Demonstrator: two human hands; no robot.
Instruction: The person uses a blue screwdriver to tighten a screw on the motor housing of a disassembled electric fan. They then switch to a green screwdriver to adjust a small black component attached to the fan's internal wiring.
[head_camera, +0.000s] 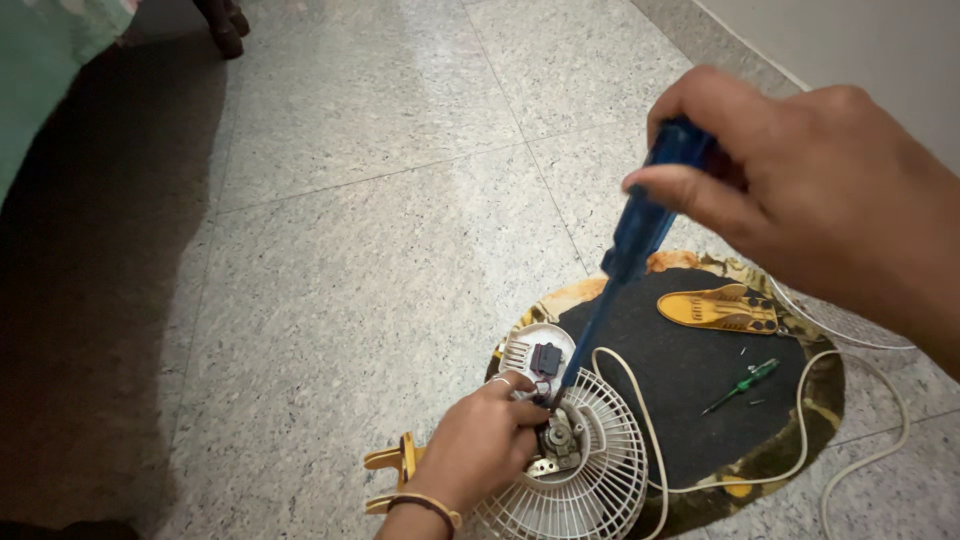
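My right hand (800, 190) grips the blue handle of a long screwdriver (630, 240). Its shaft slants down to the motor (560, 440) of a small white fan that lies on the floor. My left hand (480, 450), with a ring and a bangle, rests on the fan beside the motor and steadies it. The tip meets the motor right by my left fingers. Behind the motor a white rear grille (600, 480) shows, and a white round housing piece (535, 352) with a dark part lies just above it.
A round dark mat (700, 390) with a patterned border lies under the fan. On it are a small green screwdriver (742, 385) and a yellow piece (720, 308). A white cord (800, 470) loops across. Yellow fan legs (395, 475) stick out at left. Wire grille (840, 325) at right.
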